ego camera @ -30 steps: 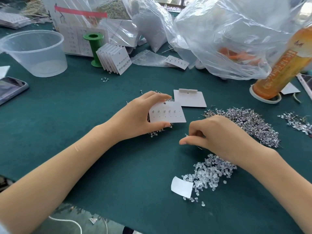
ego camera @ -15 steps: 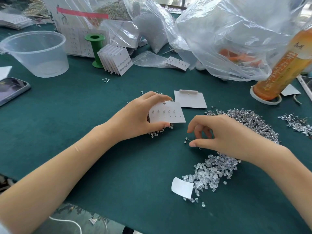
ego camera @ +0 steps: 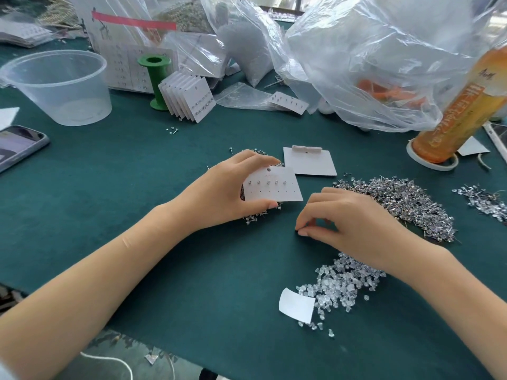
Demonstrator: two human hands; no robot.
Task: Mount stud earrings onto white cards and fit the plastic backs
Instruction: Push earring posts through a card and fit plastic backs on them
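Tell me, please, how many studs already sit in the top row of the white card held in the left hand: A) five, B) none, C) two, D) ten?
A: the card gripped by the left hand shows five studs across its top row, with the lower row of holes empty.

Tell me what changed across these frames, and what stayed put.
The right hand opened over a loose stud on the cloth half a second ago; now its thumb and forefinger are closed together at that spot, and the stud no longer shows. The left hand still holds the white card, five studs in its top row. The piles have not moved.
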